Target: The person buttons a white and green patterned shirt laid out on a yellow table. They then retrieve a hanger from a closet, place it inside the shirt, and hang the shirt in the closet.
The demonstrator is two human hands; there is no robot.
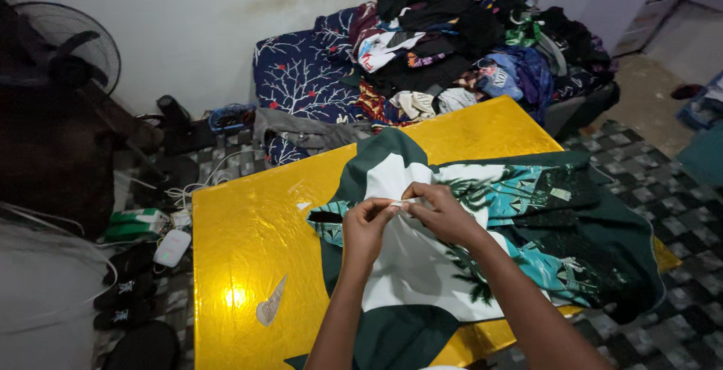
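Yellow bench point(248, 234) carried spread green-white garment point(422, 264); left hand point(367, 227) and right hand point(440, 212) pinched its white fabric together, likely steadying small spot.

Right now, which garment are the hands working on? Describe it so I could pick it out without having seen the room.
Find the shiny yellow table in the middle of the room. Spread across it lies a dark green garment with a white panel and a teal palm-leaf print. The left hand and right hand pinch its white part; unlike the heaped clothes behind, it lies flat on the table, alone.
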